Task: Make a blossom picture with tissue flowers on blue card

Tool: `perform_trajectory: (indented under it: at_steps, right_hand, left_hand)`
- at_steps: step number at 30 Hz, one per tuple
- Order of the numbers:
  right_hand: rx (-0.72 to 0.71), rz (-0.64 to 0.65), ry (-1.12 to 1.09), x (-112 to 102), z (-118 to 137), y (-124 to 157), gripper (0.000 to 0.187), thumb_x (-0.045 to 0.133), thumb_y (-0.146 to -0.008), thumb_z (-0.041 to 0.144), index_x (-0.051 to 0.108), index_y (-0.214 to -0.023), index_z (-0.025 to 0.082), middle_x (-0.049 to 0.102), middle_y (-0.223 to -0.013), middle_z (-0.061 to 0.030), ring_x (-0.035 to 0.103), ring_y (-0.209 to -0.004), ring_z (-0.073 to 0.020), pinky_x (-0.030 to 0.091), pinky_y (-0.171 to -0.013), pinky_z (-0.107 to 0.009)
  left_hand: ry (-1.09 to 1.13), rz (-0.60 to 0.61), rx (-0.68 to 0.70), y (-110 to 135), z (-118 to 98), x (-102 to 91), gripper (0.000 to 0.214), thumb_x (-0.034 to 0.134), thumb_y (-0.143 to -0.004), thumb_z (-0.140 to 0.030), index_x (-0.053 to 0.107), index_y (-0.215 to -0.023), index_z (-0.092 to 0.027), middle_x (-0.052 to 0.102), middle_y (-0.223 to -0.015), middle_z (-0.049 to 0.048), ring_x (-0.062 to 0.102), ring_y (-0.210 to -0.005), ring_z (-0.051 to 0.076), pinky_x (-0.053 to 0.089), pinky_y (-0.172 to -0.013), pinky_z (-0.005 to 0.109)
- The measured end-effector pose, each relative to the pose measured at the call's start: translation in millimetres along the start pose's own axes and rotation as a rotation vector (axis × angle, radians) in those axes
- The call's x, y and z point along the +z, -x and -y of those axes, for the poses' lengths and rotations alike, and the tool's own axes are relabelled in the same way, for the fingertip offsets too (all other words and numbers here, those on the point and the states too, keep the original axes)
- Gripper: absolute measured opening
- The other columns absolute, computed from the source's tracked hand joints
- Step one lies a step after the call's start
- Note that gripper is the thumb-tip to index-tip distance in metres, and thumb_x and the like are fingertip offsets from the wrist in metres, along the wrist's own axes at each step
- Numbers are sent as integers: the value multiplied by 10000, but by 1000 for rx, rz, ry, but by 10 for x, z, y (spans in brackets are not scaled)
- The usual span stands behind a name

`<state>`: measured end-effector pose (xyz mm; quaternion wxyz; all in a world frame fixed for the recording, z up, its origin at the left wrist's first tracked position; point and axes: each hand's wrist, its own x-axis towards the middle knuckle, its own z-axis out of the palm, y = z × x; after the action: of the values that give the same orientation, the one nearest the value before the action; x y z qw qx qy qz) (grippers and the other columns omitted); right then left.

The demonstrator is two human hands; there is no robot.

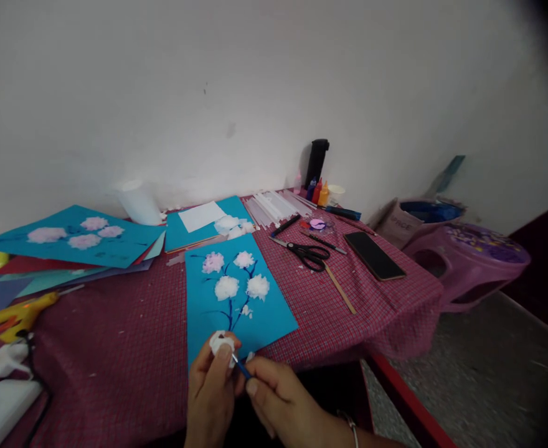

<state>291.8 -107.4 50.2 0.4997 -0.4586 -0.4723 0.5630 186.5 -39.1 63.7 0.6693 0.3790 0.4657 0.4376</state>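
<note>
My left hand (212, 392) pinches a small white tissue flower (221, 342) at the near edge of the table. My right hand (278, 398) is closed on a thin blue brush or pen (242, 368) whose tip touches the flower. Just beyond them lies a blue sheet (274, 311) with a painted dark branch and several white and pale pink tissue blossoms (227, 287).
Red checked tablecloth (115, 348). Scissors (309, 254), wooden stick (339, 287), black phone (373, 255), paint bottles (317, 191), black flask (316, 160) at right. Second blue blossom sheet (115, 246), white cup (138, 202), yellow glue gun (19, 316) at left. Purple stool (470, 261) beside the table.
</note>
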Motion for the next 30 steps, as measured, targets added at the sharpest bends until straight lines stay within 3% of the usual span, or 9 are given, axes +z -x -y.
perform_trajectory:
  at_steps: [4,7,10,16,20,23,30]
  right_hand:
    - [25,7,-140,1,-10,12,461,440,-922,609,542,-892,160,350,-470,109,293,-383,-48,239,-393,-168]
    - [14,-21,-143,-16,47,13,465,456,-916,605,562,-901,152,350,-470,110,303,-386,-48,233,-386,-164]
    - [-4,-25,-127,-25,108,3,442,465,-924,568,582,-917,143,359,-460,112,309,-387,-50,236,-392,-167]
    - [-34,3,-117,-19,117,-3,384,441,-956,487,596,-949,135,359,-468,113,316,-390,-49,239,-402,-168]
    - [-25,22,-48,-49,116,18,326,433,-971,413,602,-964,134,373,-483,105,343,-410,-54,259,-418,-166]
    - [-22,61,-47,-75,123,31,305,429,-976,386,602,-974,136,373,-470,110,345,-398,-51,269,-418,-162]
    - [2,99,-111,-95,77,58,277,423,-981,343,604,-973,132,376,-475,107,339,-393,-46,260,-406,-156]
  left_hand:
    - [22,57,13,-23,-70,-2,484,799,-593,-590,633,-817,-194,446,-562,-54,353,-437,80,308,-365,191]
    - [28,66,68,-65,-104,-34,438,747,-690,-556,646,-920,-198,500,-646,-35,423,-528,88,375,-449,182]
    - [5,88,119,-65,-138,-40,409,673,-776,-535,641,-1037,-222,539,-776,-18,448,-636,96,400,-531,179]
    - [-168,218,151,6,-201,-96,488,467,-901,-563,563,-1257,-243,570,-879,14,433,-623,126,393,-541,241]
    - [-379,270,218,-106,-220,-264,448,535,-862,-575,713,-958,-176,619,-814,54,507,-697,174,416,-646,268]
    - [-442,287,244,-195,-225,-344,407,591,-827,-563,710,-795,-175,613,-758,46,504,-671,173,397,-624,262]
    - [-318,286,256,-173,-165,-237,367,637,-779,-500,599,-597,-183,469,-621,6,403,-600,143,349,-574,263]
